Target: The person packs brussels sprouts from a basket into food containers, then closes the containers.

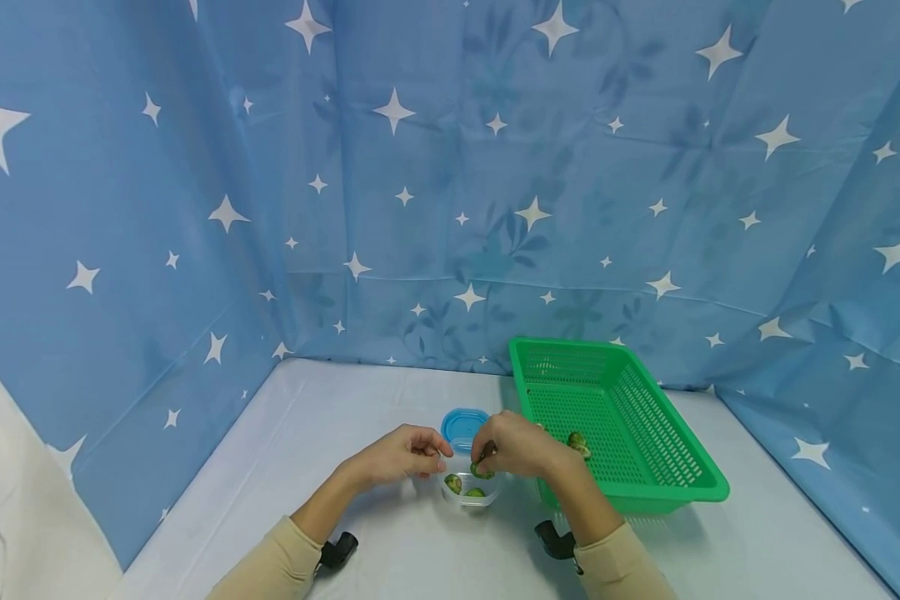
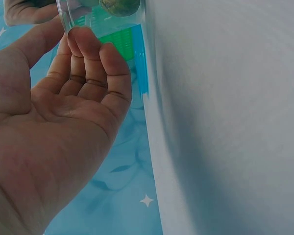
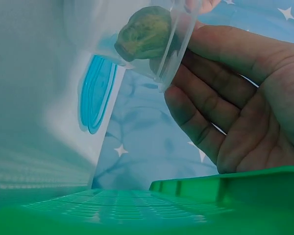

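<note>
A Brussels sprout (image 1: 482, 472) was pinched in the fingers of the right hand (image 1: 521, 443), at one o'clock in the mouth of a clear tub (image 1: 471, 503). Two more sprouts (image 1: 453, 483) were contained in the tub, so its filling was judged the step in hand — a lowering and a release seemed called for next. The left hand (image 1: 399, 455) was placed at ten o'clock, fingers loosely bent; whether the rim was gripped could not be told. A blue lid (image 1: 465, 427) was set at twelve o'clock on the bench (image 1: 330, 417), a green basket (image 1: 675, 502) at two.
</note>
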The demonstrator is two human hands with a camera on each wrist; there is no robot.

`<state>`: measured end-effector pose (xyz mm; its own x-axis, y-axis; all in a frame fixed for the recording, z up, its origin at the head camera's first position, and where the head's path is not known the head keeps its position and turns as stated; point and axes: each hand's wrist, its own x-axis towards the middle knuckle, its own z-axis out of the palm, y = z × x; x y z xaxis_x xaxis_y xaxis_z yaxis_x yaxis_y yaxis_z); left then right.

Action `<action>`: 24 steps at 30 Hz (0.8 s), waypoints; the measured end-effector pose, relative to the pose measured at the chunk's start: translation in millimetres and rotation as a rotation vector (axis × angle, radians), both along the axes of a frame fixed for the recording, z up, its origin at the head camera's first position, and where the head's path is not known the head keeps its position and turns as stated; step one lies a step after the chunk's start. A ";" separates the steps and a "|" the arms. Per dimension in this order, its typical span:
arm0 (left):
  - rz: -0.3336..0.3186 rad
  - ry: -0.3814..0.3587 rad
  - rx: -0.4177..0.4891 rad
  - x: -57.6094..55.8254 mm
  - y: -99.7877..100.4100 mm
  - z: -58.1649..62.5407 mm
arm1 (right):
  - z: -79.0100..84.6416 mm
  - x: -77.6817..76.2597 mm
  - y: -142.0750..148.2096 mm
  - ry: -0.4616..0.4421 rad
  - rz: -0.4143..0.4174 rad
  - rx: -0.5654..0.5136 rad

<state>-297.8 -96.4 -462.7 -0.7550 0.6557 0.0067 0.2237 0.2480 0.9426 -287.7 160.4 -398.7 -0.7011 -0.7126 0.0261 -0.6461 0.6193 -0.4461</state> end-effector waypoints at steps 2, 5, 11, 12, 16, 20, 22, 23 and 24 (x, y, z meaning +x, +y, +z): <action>0.001 0.000 -0.002 0.0 -0.2 0.2 | -0.3 0.3 -0.7 0.001 -0.004 0.005; 0.002 -0.003 -0.002 0.2 -0.4 0.3 | -1.1 0.7 -1.3 -0.002 -0.012 0.016; 0.002 -0.004 -0.001 1.1 -0.8 0.7 | -2.7 1.1 -1.6 0.013 -0.008 0.031; 0.003 -0.004 -0.001 1.1 -0.9 0.7 | -2.9 1.2 -1.7 0.015 -0.005 0.033; 0.004 -0.004 0.002 1.0 -0.5 0.9 | -3.4 1.6 -2.1 0.025 0.004 0.040; 0.007 -0.008 0.003 1.0 -0.2 0.9 | -4.0 1.8 -2.6 0.039 0.004 0.054; 0.007 -0.009 0.001 1.2 0.0 1.0 | -4.3 2.1 -2.9 0.042 -0.001 0.063; 0.009 -0.009 0.000 1.5 0.2 1.2 | -4.5 2.1 -3.1 0.041 -0.007 0.067; 0.009 -0.010 -0.001 1.7 0.4 1.4 | -4.8 2.2 -3.2 0.039 -0.012 0.071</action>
